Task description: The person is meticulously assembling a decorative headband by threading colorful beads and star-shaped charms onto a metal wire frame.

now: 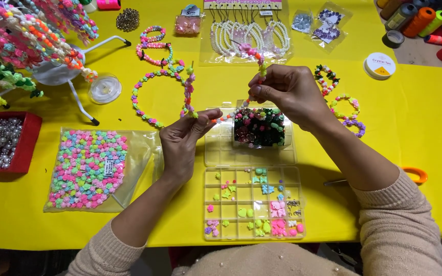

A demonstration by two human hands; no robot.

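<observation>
Both hands pinched one bead string (pixel 229 113) over the yellow table (pixel 410 128): left hand (pixel 182 138) its near end, right hand (pixel 285 89) farther along.

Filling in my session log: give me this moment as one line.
left hand: pinches bead strand | right hand: holds strand's other end | below: open bead box

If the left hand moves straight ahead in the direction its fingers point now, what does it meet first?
The left hand points up and to the right, so probably the bead strand it pinches, then the right hand. Depth is unclear.
</observation>
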